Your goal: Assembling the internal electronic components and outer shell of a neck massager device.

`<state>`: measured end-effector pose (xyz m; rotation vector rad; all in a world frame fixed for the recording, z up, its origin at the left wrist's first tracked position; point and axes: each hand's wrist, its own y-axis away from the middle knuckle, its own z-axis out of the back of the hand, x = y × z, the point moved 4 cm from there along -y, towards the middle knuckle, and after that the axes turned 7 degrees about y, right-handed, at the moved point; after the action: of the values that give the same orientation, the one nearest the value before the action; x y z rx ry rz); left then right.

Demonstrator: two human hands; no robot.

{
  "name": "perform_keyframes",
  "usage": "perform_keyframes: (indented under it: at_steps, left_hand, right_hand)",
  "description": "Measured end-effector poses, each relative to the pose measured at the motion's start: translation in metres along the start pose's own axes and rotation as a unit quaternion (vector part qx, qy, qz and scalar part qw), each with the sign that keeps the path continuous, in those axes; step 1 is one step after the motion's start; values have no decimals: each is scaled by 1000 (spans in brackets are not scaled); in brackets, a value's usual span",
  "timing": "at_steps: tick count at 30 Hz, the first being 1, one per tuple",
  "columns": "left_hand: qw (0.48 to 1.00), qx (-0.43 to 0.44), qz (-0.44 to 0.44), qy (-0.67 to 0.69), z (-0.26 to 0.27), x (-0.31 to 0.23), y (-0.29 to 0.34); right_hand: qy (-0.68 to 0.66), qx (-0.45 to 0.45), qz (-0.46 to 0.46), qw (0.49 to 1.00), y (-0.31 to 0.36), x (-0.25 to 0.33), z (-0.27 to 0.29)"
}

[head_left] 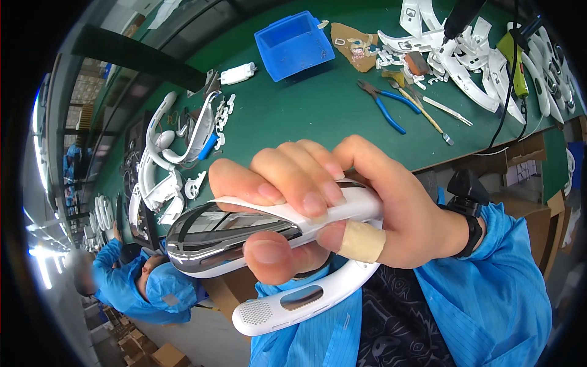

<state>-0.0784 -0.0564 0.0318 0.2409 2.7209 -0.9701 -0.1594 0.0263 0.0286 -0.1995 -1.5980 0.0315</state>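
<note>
Close to me, I hold a white curved neckband device [361, 205], with a glossy mirror-like panel on one arm. The other arm, with a speaker grille and a small dark oval window [302, 298], hangs below. My left hand [287, 180] is closed round the panelled arm: its fingers curl over the upper edge and its thumb lies at the front. At the right, my right hand [406, 211] grips the same arm by its white section, between a bent finger and a thumb wrapped in tan tape. The palm side of my left hand is hidden.
On the green table [263, 122] lie a blue bin [293, 49], blue-handled pliers [382, 105], a brush [428, 118], tweezers [448, 110] and cardboard [354, 49]. White shells [468, 79] pile near a yellow-green power tool [512, 64]; more parts [156, 174] lie left. A co-worker [150, 278] is at left.
</note>
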Motion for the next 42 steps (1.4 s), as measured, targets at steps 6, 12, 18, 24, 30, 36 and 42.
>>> perform_keyframes:
  at_steps: [6,12,18,24,30,36,42]
  left_hand:
    - [1000,6,0,15,-3,10,-1]
    - [997,73,17,2,-5,-1,-1]
    - [1000,-1,-3,8,4,-12,-7]
    - [999,-2,46,-9,12,-25,-15]
    - [999,31,32,-26,5,-18,-14]
    - [998,50,49,-5,-9,-16,-12]
    - [997,43,20,59,6,-12,-7]
  right_hand:
    - [67,-44,58,995,0,1,9]
    - [71,-40,98,992,0,5,-1]
    - [34,26,17,999,-3,2,-2]
    - [-41,22,-35,998,7,-13,0]
    - [-106,33,-35,993,5,-11,-11]
    - [-73,-13,38,997,9,-9,-12]
    - [-19,-29,67,997,4,-8,-7]
